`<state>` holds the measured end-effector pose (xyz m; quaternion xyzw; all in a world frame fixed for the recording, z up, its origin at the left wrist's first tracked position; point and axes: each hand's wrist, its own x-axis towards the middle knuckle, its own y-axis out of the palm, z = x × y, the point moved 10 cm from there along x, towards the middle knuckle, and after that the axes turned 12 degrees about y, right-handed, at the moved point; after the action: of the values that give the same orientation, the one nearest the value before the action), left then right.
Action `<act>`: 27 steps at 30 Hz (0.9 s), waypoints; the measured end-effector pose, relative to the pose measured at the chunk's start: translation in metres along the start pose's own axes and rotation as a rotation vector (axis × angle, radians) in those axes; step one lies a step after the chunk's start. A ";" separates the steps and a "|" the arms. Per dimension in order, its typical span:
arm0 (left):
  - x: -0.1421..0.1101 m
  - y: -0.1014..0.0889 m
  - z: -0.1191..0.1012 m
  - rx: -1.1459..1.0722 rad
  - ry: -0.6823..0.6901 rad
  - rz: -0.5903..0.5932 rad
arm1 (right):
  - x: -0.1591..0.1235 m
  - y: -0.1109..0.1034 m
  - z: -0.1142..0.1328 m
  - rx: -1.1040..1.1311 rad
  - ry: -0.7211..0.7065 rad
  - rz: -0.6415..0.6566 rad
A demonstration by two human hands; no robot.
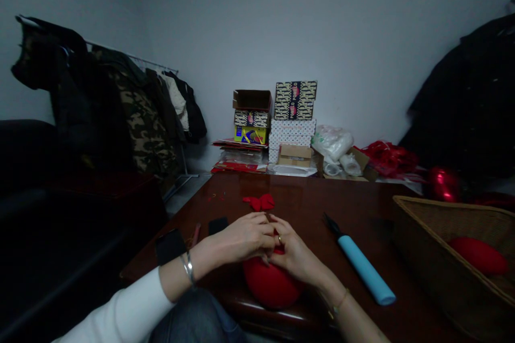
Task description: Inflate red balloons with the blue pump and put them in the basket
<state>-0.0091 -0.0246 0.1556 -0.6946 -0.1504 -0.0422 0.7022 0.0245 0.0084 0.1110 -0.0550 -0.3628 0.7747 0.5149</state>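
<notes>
A rounded red balloon (271, 288) sits at the table's near edge, directly below my hands. My left hand (246, 236) is closed at the balloon's top, its fingers bent over the neck. From the other side my right hand (295, 253), with a ring on one finger, pinches the same neck; the fingers of both hands meet and hide most of it. Just beyond them lie several limp red balloons (263, 202). To the right of my right hand lies a light blue hand pump (365, 269) with a black nozzle.
A wicker basket (410, 225) with a red balloon (478, 255) in it stands at right. Two dark phone-like objects lie at the left of the brown table (322, 193). Stacked boxes (293, 134) and plastic bags (333, 142) stand behind. Clothes hang at left.
</notes>
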 end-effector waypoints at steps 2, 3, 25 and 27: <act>-0.004 -0.003 -0.001 -0.060 -0.037 0.000 | -0.001 0.000 0.000 0.009 0.001 0.009; -0.006 -0.005 -0.002 -0.101 -0.063 0.000 | -0.002 0.000 -0.001 0.014 0.004 0.012; -0.028 0.010 0.028 -0.219 -0.171 -0.282 | -0.005 -0.002 -0.003 0.101 0.041 0.098; -0.027 0.011 0.026 -0.191 -0.161 -0.275 | -0.006 -0.001 -0.004 0.100 0.042 0.104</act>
<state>-0.0354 -0.0022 0.1371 -0.7321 -0.2952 -0.0960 0.6064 0.0301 0.0061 0.1073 -0.0641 -0.3097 0.8162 0.4835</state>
